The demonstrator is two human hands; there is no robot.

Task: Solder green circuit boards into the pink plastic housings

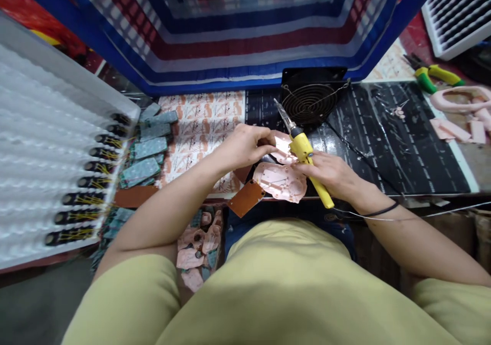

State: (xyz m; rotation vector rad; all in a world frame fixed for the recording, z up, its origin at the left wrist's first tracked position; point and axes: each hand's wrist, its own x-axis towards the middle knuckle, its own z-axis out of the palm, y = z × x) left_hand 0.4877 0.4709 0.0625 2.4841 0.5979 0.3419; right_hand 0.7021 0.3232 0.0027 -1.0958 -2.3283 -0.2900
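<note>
My right hand (330, 175) is wrapped round a yellow soldering iron (303, 148), its metal tip pointing up and away to the left. My left hand (251, 143) is closed, thumb and fingers drawn together at the left edge of a pink plastic piece (283, 148); what they pinch is hidden. Just below lies a pink plastic shell (281, 181) with moulded ribs, its inside up. An orange-brown circuit board (246, 198) overlaps the table edge beside that shell.
A black fan (312, 102) stands behind my hands, before a striped crate (245, 76). Green circuit boards (150, 147) pile up at left beside a white tray (57, 145) of wired black parts. Pliers (437, 76) and pink pieces (456, 99) lie at right.
</note>
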